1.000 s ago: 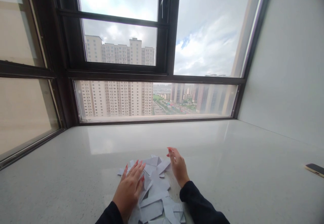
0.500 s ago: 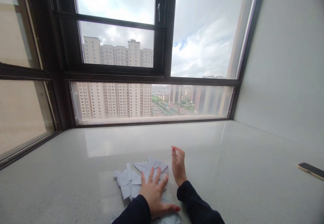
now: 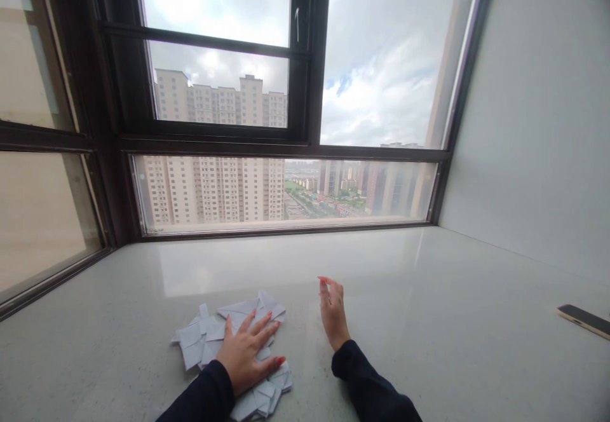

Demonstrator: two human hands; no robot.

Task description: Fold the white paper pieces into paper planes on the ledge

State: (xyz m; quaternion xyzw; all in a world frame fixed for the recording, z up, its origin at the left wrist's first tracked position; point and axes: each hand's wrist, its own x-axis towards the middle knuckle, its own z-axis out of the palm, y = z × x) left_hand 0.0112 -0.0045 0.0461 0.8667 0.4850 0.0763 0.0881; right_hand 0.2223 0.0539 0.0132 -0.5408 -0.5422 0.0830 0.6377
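My left hand lies palm down with its fingers spread on a loose pile of folded white papers. Part of the pile is hidden beneath the palm and sleeve. Some papers show past the fingertips, and more folded papers stick out below the thumb. To the right, my right hand is raised on its edge above the white surface, apart from the papers. Its fingers are curled, the tips drawn close to the thumb, and I see nothing held between them.
A pale, glossy window ledge spreads under both hands. At the far right lies a dark phone-like slab with a light edge. Dark window frames stand behind and to the left, with a white wall on the right.
My left hand has slid left, and the pile of folded papers has moved left with it. The right hand has stayed almost in place.
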